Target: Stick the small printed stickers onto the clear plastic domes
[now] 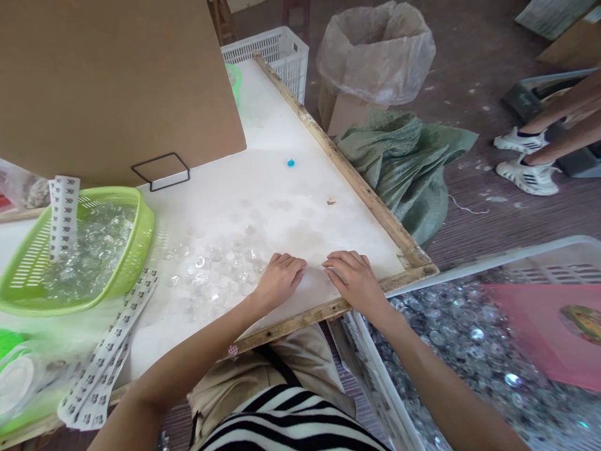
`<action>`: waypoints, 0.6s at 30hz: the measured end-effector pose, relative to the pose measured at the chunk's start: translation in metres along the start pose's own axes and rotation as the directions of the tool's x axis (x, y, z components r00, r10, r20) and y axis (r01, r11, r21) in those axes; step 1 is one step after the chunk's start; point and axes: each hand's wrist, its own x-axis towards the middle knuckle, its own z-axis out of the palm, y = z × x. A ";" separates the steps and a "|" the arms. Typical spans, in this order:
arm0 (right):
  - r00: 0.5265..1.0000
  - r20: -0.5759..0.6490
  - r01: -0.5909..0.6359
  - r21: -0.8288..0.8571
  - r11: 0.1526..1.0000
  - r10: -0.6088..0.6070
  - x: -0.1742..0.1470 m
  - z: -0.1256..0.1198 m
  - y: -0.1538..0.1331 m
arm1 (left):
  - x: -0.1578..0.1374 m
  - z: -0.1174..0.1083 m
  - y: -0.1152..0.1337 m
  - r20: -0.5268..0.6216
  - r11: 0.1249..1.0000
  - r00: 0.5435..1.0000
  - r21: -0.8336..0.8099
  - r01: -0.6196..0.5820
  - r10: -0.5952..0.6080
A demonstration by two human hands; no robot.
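My left hand [282,279] is over the white tabletop near its front edge, fingers bent and thumb close to the fingertips. Facing it across a small gap, my right hand [355,280] has its fingers curled the same way. Anything pinched in either hand is too small or too clear to make out. Just left of my left hand, many clear round plastic pieces [216,269] lie spread on the white table [300,207]. A small blue piece [291,163] sits farther back.
A green basket [146,235] of clear pieces stands at left, with printed sticker strips [115,344] beside it. A cardboard sheet [117,81] rises behind. Wooden rails [338,156] edge the table. At right is a crate of shiny pieces [451,351]; a person's feet [528,175] show beyond.
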 end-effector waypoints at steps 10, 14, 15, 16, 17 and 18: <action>0.997 0.041 0.062 0.048 0.997 -0.064 0.047 0.015 -0.008 | 0.011 -0.023 -0.028 -0.095 0.985 0.983 0.051 0.163 -0.157; 0.983 0.112 0.133 0.109 0.985 -0.145 0.093 0.028 -0.023 | 0.008 -0.035 -0.069 -0.208 0.937 0.913 -0.053 0.347 -0.350; 0.974 0.132 0.167 0.116 0.979 -0.182 0.106 0.032 -0.028 | 0.007 -0.036 -0.077 -0.205 0.927 0.904 -0.082 0.367 -0.376; 0.962 0.155 0.207 0.118 0.971 -0.224 0.117 0.037 -0.033 | 0.005 -0.038 -0.084 -0.198 0.920 0.899 -0.107 0.376 -0.390; 0.947 0.182 0.247 0.117 0.962 -0.265 0.127 0.042 -0.038 | 0.003 -0.039 -0.089 -0.190 0.918 0.899 -0.124 0.377 -0.394; 0.930 0.209 0.283 0.114 0.952 -0.301 0.135 0.047 -0.042 | 0.001 -0.040 -0.092 -0.186 0.916 0.898 -0.138 0.377 -0.398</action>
